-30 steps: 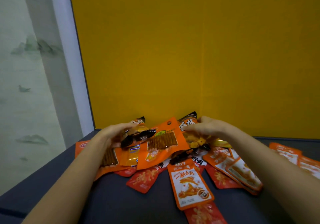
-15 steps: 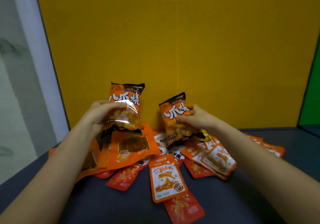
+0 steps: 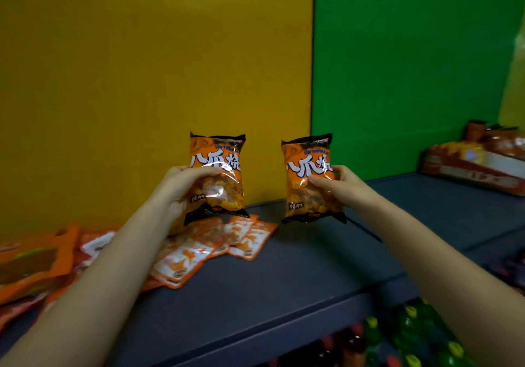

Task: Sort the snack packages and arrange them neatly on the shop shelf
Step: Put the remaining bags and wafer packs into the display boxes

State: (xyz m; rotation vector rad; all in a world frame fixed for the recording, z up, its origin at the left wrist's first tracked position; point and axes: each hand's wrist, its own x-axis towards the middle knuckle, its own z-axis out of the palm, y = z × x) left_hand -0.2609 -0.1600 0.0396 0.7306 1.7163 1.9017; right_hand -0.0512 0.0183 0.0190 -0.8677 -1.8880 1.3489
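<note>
Bare shelf (image 3: 312,267) between packets (image 3: 181,261) and box (image 3: 466,167)

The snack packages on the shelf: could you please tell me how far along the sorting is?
Done: little; only the boxed packages far right look arranged. In hand: the left hand grips the left bag and the right hand grips the right bag, matching orange bags held upright over the grey shelf, not yet released. Left: the flat packets lie in a loose overlapping heap.

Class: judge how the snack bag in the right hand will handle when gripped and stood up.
Probably light: the right hand holds the snack bag by one side. Likely slippery, given its glossy film. Stood up, it may tip: narrow bottom seam.
</note>
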